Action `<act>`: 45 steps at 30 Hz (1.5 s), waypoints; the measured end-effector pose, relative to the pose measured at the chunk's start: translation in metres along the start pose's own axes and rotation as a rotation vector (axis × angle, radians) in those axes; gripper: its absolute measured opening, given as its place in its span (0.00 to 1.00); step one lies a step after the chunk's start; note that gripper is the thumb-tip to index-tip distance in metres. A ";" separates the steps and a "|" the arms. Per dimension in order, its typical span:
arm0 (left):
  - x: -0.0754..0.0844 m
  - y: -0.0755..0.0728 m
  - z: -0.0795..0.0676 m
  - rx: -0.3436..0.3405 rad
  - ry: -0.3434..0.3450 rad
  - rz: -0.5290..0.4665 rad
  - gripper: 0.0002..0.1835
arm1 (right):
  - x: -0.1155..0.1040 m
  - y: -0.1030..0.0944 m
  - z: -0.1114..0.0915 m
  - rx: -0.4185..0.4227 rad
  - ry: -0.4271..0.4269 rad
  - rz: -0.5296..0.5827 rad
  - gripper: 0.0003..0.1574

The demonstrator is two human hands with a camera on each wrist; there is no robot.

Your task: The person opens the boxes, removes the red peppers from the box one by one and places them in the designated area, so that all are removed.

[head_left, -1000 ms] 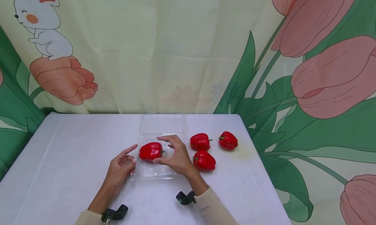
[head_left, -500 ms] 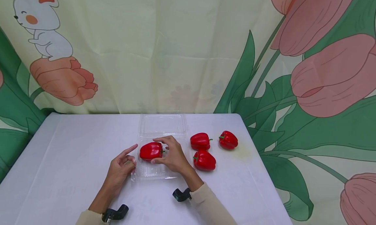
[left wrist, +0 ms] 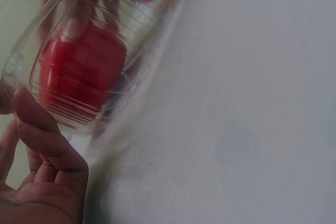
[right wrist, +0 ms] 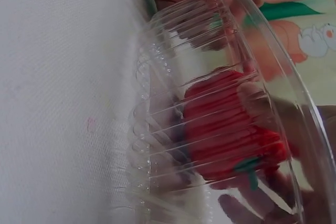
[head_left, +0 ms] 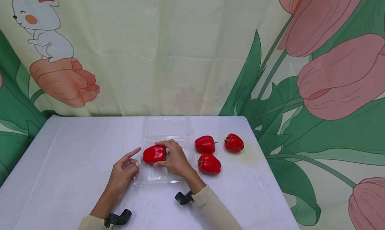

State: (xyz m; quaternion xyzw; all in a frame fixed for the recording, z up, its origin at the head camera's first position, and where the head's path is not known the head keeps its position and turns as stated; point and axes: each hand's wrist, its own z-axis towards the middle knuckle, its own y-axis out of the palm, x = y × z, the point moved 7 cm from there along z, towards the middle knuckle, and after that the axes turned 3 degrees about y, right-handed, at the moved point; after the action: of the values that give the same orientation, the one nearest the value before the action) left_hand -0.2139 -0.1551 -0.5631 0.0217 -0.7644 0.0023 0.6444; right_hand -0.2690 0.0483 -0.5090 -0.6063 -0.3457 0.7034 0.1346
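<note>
A red bell pepper (head_left: 154, 154) lies on its side in the left part of a clear plastic clamshell container (head_left: 159, 176), its green stem (right wrist: 251, 169) pointing right. My right hand (head_left: 175, 158) grips it from the right, thumb on the near side and index finger over the far side. Through the ribbed wall, the left wrist view also shows that pepper (left wrist: 84, 66) with a finger on top. At the container's left rim, my left hand (head_left: 122, 173) pinches the edge, index finger stretched out; in the left wrist view its fingertips (left wrist: 26, 100) meet the rim.
Several more red bell peppers lie right of the container: one behind (head_left: 205, 144), one in front (head_left: 209, 164), another farther right (head_left: 234, 143). The container's lid (head_left: 166, 127) lies folded back toward the printed curtain (head_left: 192, 56). A white cloth covers the table (head_left: 75, 156).
My right hand has moved slightly left and closed its thumb and fingers around the pepper in the container. The left hand has stayed at the rim.
</note>
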 end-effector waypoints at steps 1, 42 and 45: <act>0.000 0.000 0.000 0.000 0.002 0.000 0.33 | 0.000 0.000 0.000 0.001 0.002 0.002 0.48; 0.002 0.000 0.001 -0.001 0.030 -0.008 0.35 | -0.008 -0.110 -0.039 0.199 -0.030 0.199 0.49; 0.002 0.000 0.001 0.000 0.032 -0.010 0.35 | -0.006 -0.120 -0.043 0.206 -0.035 0.185 0.50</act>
State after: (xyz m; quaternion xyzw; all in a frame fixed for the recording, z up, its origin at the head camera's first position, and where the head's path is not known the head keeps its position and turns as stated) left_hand -0.2155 -0.1548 -0.5614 0.0252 -0.7538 -0.0007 0.6566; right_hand -0.2549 0.1451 -0.4275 -0.6060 -0.2165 0.7552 0.1248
